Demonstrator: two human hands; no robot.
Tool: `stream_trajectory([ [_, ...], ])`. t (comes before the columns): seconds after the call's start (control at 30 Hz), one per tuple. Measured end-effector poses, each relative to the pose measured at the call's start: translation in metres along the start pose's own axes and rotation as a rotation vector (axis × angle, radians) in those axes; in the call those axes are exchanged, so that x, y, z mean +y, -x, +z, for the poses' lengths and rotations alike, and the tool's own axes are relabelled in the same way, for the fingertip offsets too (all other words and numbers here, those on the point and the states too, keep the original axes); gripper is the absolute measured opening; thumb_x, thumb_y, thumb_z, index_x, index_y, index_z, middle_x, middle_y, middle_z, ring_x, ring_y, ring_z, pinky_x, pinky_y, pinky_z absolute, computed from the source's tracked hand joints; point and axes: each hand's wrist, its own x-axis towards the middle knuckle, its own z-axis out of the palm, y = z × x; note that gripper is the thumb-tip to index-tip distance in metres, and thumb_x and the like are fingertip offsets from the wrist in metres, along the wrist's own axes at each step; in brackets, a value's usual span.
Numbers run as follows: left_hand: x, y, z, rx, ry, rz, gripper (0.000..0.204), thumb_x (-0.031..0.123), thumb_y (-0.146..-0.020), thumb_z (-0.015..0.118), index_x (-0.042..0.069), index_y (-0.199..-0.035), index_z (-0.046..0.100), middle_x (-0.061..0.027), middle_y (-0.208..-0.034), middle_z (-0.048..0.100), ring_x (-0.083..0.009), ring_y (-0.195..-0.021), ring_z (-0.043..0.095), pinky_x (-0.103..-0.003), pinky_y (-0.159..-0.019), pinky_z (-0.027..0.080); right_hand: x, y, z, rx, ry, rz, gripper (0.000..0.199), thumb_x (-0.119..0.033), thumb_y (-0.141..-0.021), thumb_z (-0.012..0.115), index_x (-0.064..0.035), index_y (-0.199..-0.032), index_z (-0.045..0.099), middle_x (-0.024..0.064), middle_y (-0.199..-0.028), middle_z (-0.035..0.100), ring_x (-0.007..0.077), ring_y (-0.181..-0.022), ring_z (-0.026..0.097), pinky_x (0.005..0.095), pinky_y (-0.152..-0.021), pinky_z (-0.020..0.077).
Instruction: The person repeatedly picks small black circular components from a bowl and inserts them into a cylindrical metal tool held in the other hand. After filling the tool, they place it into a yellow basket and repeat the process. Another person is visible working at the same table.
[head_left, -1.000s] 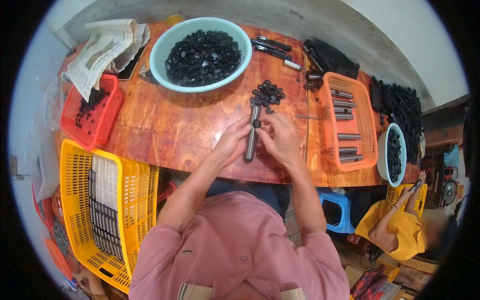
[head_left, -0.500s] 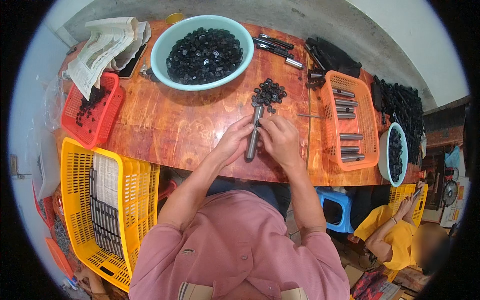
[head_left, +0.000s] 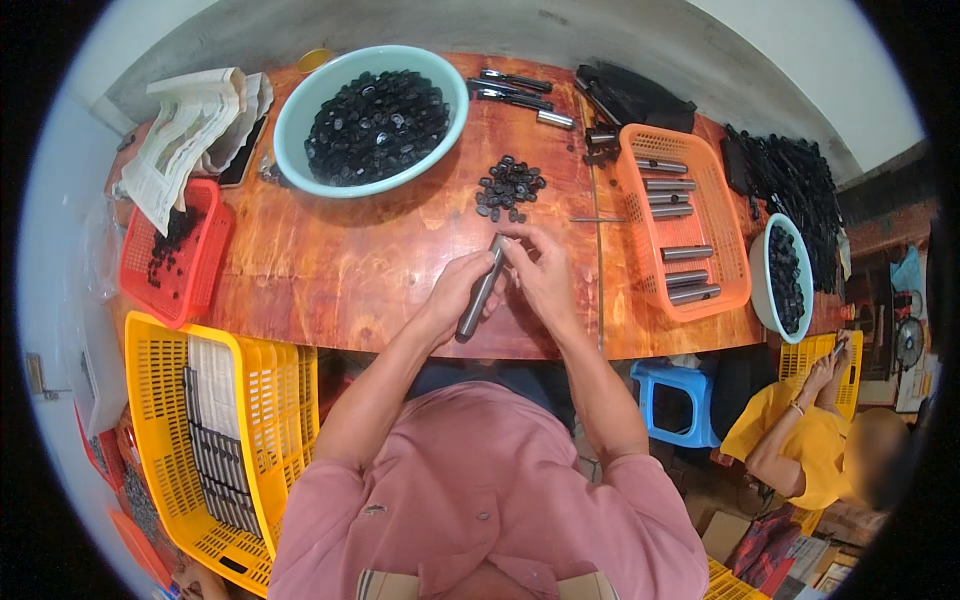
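Note:
A grey metal tube slants over the near edge of the wooden table, its far end leaning right. My left hand is closed round it from the left side. At the tube's far end, the fingers of my right hand are closed on it, thumb against its side; whether a small part sits under the fingertips is hidden. Just beyond my hands lies a loose heap of small black oval caps.
A pale blue basin of black caps stands far left. Right are an orange basket of metal tubes and a smaller basin of black parts. A red basket and yellow crate flank the left. A person in yellow sits right.
The tube has tilted further, its near end swinging left and nearer me. My right hand has shifted from the tube's side to its far end. The whole view has turned slightly.

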Motion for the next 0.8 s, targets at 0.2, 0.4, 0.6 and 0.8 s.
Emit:
stream_trajectory([
  [0.2, -0.003, 0.003, 0.009, -0.005, -0.066, -0.005, 0.029, 0.029, -0.110, 0.043, 0.007, -0.106, 0.061, -0.0021, -0.079, 0.064, -0.0098, -0.059, 0.059, -0.024, -0.051, 0.047, 0.008, -0.002, -0.005, -0.041, -0.144, 0.109, 0.027, -0.014, -0.098, 0.069, 0.0047, -0.118, 0.069, 0.0072, -0.090, 0.071, 0.0107, -0.079, 0.065, 0.0275, -0.068, 0.0514],
  [0.4, -0.002, 0.004, 0.014, -0.005, -0.023, -0.057, 0.027, 0.029, -0.111, 0.045, 0.007, -0.106, 0.060, -0.0013, -0.078, 0.062, -0.0093, -0.060, 0.058, -0.024, -0.051, 0.046, 0.015, -0.001, -0.011, -0.085, -0.223, 0.112, 0.027, -0.017, -0.099, 0.070, 0.0018, -0.119, 0.068, 0.0042, -0.091, 0.071, 0.0088, -0.078, 0.063, 0.0246, -0.068, 0.0495],
  [0.6, -0.011, 0.002, 0.010, -0.041, -0.084, 0.028, 0.029, 0.034, -0.110, 0.051, 0.006, -0.108, 0.061, -0.0015, -0.080, 0.063, -0.0084, -0.061, 0.059, -0.023, -0.053, 0.047, 0.018, -0.002, -0.018, -0.114, -0.362, 0.104, 0.034, -0.016, -0.099, 0.071, 0.0018, -0.126, 0.063, 0.0046, -0.098, 0.071, 0.0088, -0.084, 0.065, 0.0234, -0.072, 0.0510],
  [0.8, -0.002, 0.007, 0.014, -0.039, -0.227, 0.013, 0.035, 0.037, -0.110, 0.052, 0.004, -0.119, 0.061, -0.0031, -0.085, 0.066, -0.0100, -0.067, 0.062, -0.024, -0.061, 0.051, 0.015, -0.002, -0.025, -0.076, -0.417, 0.065, 0.040, -0.011, -0.096, 0.072, 0.0034, -0.132, 0.060, 0.0075, -0.106, 0.071, 0.0120, -0.096, 0.066, 0.0268, -0.085, 0.0528],
])
